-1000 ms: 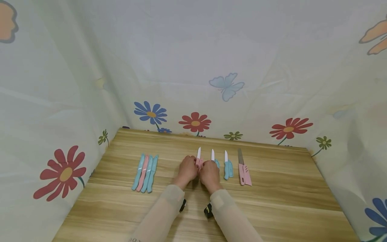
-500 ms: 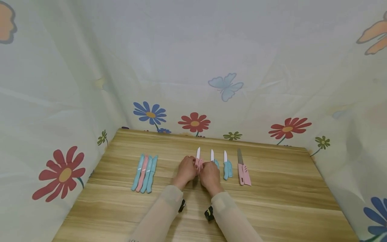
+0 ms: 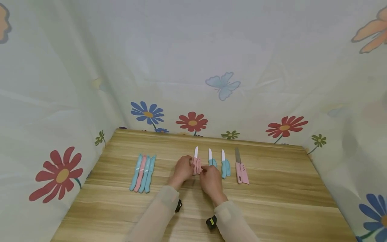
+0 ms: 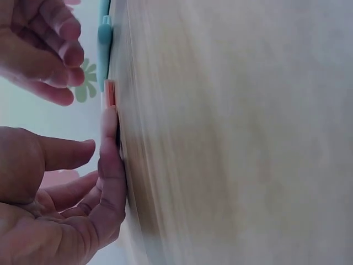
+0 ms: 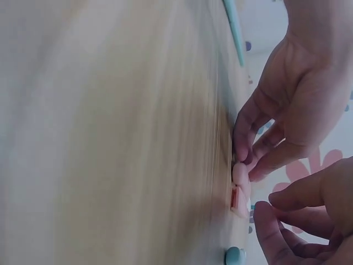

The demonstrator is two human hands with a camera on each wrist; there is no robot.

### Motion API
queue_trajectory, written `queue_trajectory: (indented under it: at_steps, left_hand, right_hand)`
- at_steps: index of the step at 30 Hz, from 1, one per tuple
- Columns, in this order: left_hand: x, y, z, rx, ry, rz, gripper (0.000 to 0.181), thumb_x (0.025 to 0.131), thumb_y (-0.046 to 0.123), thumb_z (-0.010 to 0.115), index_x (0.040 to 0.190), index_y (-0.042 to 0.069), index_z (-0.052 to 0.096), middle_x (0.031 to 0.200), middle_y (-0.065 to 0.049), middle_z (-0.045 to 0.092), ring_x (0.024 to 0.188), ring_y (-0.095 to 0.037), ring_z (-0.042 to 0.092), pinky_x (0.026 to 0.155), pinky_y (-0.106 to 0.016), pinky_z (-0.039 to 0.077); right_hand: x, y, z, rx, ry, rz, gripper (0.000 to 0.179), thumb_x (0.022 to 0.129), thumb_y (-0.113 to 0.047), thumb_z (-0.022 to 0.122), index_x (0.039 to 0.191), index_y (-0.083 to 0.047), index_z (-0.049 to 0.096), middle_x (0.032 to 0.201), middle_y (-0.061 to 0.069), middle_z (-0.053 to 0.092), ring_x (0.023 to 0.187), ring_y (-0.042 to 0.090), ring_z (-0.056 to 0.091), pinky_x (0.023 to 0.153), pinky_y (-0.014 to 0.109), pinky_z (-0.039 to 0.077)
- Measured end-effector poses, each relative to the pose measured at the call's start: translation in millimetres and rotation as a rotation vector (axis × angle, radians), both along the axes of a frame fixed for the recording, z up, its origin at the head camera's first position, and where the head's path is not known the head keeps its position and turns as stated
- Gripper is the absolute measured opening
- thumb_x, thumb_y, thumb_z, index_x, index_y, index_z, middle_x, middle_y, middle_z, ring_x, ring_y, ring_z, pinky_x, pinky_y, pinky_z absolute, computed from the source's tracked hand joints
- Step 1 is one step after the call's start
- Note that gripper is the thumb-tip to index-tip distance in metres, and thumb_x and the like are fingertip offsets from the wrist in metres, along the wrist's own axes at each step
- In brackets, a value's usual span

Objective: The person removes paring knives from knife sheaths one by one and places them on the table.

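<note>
A pink paring knife (image 3: 195,165) with a white blade lies on the wooden table, its blade pointing away from me. Right alongside its handle is a pink sheath (image 3: 198,166). My left hand (image 3: 183,169) touches the knife's handle from the left with extended fingers; in the left wrist view its thumb (image 4: 69,153) stands apart in the air. My right hand (image 3: 210,181) hovers just right of the sheath. In the right wrist view that hand (image 5: 314,218) has loosely bent fingers, thumb and fingertip close together, nothing between them.
Rightward lie two blue knives (image 3: 223,169) with white blades, blue sheaths beside them, then a larger pink knife (image 3: 239,173) with a grey blade and pink sheath (image 3: 244,174). Several sheathed knives (image 3: 147,174), blue and pink, form a row at left. A flowered curtain (image 3: 181,84) surrounds the table.
My right hand has drawn back toward me and away from the pink knife, uncovering the pink sheath and more of the blue knife beside it. My left hand stays at the handle.
</note>
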State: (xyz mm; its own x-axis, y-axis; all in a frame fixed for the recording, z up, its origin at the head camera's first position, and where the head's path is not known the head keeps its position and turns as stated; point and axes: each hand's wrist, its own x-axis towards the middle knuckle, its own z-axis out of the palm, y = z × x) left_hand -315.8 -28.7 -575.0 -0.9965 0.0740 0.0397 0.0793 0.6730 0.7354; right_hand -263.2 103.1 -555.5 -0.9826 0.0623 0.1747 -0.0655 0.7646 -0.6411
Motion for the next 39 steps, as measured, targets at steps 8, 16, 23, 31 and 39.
queue_trajectory:
  at_steps: [8,16,23,31,39]
  left_hand:
    - [19.0,-12.3,0.7,0.031,0.000,-0.068,0.044,0.094,0.006,0.069,0.134,-0.011,0.057,0.087,-0.010,0.064,0.082,-0.021,0.058,0.076,-0.037,0.052]
    - [54.3,-31.3,-0.4,0.105,-0.008,-0.036,0.041,0.095,0.008,0.068,0.132,-0.008,0.060,0.092,-0.008,0.064,0.083,-0.019,0.059,0.075,-0.035,0.053]
    - [77.2,-48.7,-1.0,0.121,-0.044,-0.016,0.039,0.097,0.010,0.069,0.133,-0.004,0.061,0.097,-0.008,0.069,0.089,-0.019,0.064,0.076,-0.034,0.055]
    - [102.9,-69.4,8.0,0.049,-0.014,0.044,0.039,0.099,0.016,0.068,0.133,-0.001,0.062,0.106,-0.010,0.069,0.096,-0.024,0.066,0.082,-0.042,0.057]
    - [122.7,-90.1,17.7,-0.003,-0.046,0.139,0.054,0.102,0.023,0.063,0.147,-0.005,0.050,0.146,-0.028,0.050,0.133,-0.048,0.047,0.106,-0.063,0.046]
  right_hand:
    - [22.3,-5,-0.1,-0.143,-0.067,0.023,0.025,0.089,-0.005,0.066,0.110,-0.001,0.079,0.090,0.008,0.076,0.083,0.019,0.070,0.072,0.036,0.057]
    - [34.5,-14,1.1,-0.417,-0.170,0.079,0.028,0.092,-0.009,0.067,0.118,0.001,0.075,0.089,0.009,0.075,0.067,0.010,0.066,0.058,0.024,0.054]
    - [38.0,-25,-6.3,-0.704,-0.303,0.115,0.031,0.098,-0.006,0.063,0.125,0.009,0.068,0.097,0.020,0.073,0.073,0.020,0.072,0.067,0.030,0.063]
    - [46.9,-46,-7.8,-0.885,-0.395,0.192,0.037,0.103,-0.010,0.059,0.132,0.013,0.061,0.116,0.028,0.072,0.096,0.025,0.075,0.087,0.041,0.064]
    - [54.8,-61,-3.1,-0.997,-0.479,0.250,0.042,0.104,-0.011,0.056,0.136,0.016,0.055,0.121,0.030,0.070,0.101,0.022,0.074,0.091,0.038,0.063]
